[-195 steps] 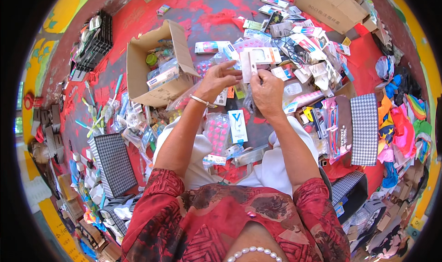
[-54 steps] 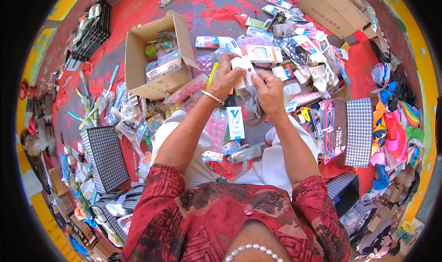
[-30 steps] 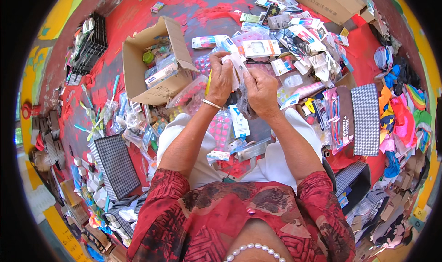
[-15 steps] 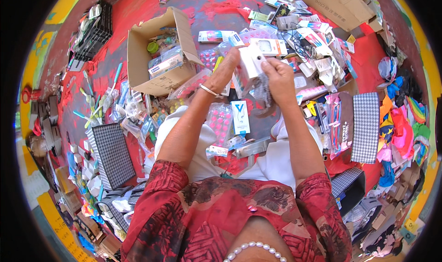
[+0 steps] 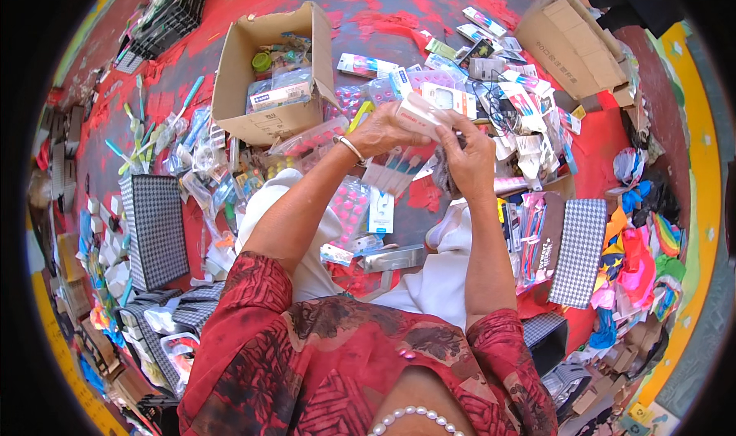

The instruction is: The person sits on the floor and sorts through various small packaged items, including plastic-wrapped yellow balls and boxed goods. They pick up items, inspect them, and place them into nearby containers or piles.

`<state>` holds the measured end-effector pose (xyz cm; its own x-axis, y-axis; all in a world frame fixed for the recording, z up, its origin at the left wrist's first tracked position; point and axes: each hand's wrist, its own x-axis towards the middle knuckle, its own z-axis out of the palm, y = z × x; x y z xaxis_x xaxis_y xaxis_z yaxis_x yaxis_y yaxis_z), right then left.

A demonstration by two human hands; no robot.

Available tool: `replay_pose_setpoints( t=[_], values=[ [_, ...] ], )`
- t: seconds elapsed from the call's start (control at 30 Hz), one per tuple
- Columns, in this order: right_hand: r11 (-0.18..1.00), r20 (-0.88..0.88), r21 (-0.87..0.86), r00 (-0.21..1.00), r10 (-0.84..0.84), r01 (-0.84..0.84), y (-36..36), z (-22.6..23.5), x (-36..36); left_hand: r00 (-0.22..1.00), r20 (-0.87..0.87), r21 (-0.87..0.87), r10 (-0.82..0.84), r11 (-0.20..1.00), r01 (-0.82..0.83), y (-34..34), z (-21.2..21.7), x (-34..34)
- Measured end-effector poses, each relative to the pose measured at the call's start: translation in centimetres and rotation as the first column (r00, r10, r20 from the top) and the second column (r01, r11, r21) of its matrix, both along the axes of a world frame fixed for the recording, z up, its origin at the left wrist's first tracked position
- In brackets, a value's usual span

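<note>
Between my two hands, above the littered floor, is a small white box [image 5: 418, 119] with red print on one side. My left hand [image 5: 381, 132] is closed round its left end, and the fingers of my right hand [image 5: 469, 154] pinch its right end. A crumpled dark grey piece [image 5: 442, 174], like cloth or bag, hangs beside my right palm; whether I grip it I cannot tell. Just below my left hand shows a flat pack with white and coloured strips [image 5: 395, 169], and whether it is held or lying there is unclear. Under it stands a white and blue carton [image 5: 381, 209].
An open cardboard box [image 5: 230, 118] with packaged goods stands ahead left. Many small cartons and blister packs [image 5: 349, 206] lie about. Houndstooth boxes [image 5: 157, 229] flank me. Bright coloured cloths [image 5: 636, 260] heap at the right, and another cardboard box [image 5: 563, 49] is far right.
The white box has turned and tilted, showing its printed side. My left hand, held up beside it before, now wraps its left end. A dark-clothed person's part has appeared at the far right.
</note>
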<state>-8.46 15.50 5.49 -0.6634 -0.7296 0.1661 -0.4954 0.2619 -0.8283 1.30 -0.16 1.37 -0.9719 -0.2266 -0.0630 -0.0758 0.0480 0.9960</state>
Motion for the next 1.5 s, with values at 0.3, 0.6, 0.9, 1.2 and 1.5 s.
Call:
replay_pose_setpoints(
  t=[0.3, 0.6, 0.9, 1.2, 1.5],
  values=[
    [0.704, 0.143, -0.587, 0.907, -0.395, 0.399, -1.5, 1.8, -1.1, 0.981, -0.151, 0.160, 0.124, 0.982, -0.100, 2.4, -2.0, -1.0],
    [0.959, -0.362, -0.268, 0.932, -0.013, -0.090, -1.9, -1.5, -1.1, 0.956, -0.182, 0.204, 0.229, 0.960, -0.191, 3.1, -1.4, -0.6],
    [0.833, 0.123, -0.419, 0.932, -0.342, 0.361, -0.4, 0.6, -2.7, 0.940, -0.076, 0.362, 0.332, 0.888, -0.285, 1.6, -0.8, -0.6],
    [0.986, -0.337, -0.024, 0.930, 0.149, -0.166, -2.7, -4.1, 1.5, 0.808, -0.007, 0.715, 0.589, 0.568, -0.408, -3.3, -3.0, 0.2],
    [0.981, -0.440, -0.195, 0.894, -0.081, -0.007, -5.3, -3.4, 3.0, 0.913, 0.304, 0.863, 0.271, 0.329, -0.385, -0.3, -4.9, -0.6]
  ],
)
